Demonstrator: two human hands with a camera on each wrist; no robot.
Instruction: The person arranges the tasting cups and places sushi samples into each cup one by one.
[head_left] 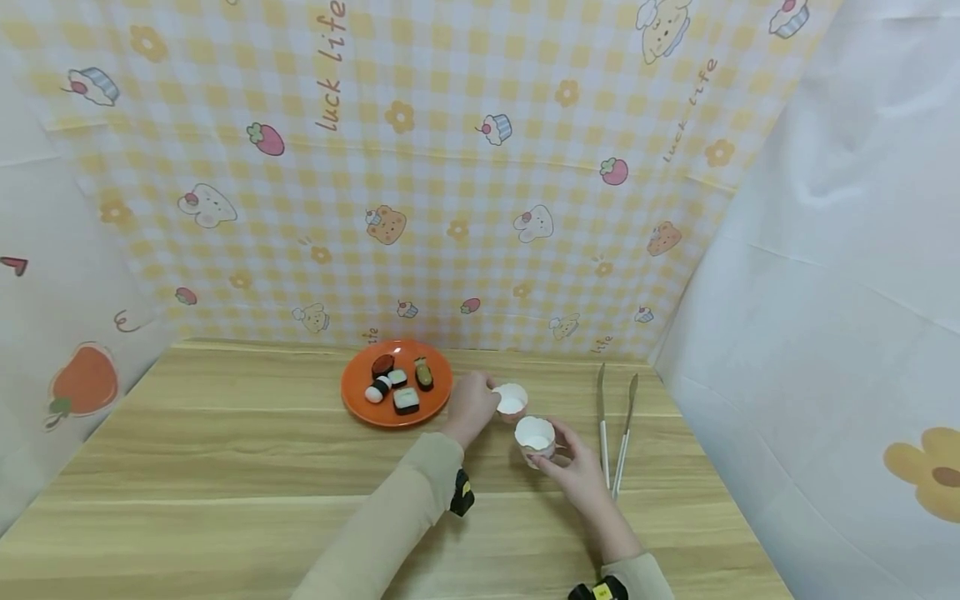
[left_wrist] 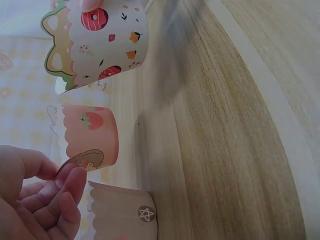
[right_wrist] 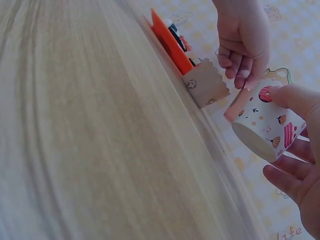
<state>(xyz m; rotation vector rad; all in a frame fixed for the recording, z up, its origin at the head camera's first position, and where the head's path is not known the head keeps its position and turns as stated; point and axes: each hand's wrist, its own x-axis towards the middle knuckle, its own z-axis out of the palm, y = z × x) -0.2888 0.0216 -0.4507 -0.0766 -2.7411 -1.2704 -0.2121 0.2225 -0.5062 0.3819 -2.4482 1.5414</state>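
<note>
My left hand (head_left: 472,407) pinches the rim of a pink strawberry-print paper baking cup (left_wrist: 90,127) between thumb and fingers. Closer to me, my right hand (head_left: 576,472) holds a white paper baking cup (right_wrist: 272,120) printed with donuts and flowers, thumb on one side and fingers on the other. Its scalloped rim has a cut-out animal face. A third, beige baking cup (right_wrist: 205,84) with a star mark stands on the table beside the left hand; in the head view the left hand hides it.
An orange plate (head_left: 352,398) with several sushi pieces (head_left: 406,401) lies left of the hands. Two long white-handled utensils (head_left: 604,433) lie to the right of the right hand. A yellow checked cloth (head_left: 435,192) hangs behind the wooden table (head_left: 225,467).
</note>
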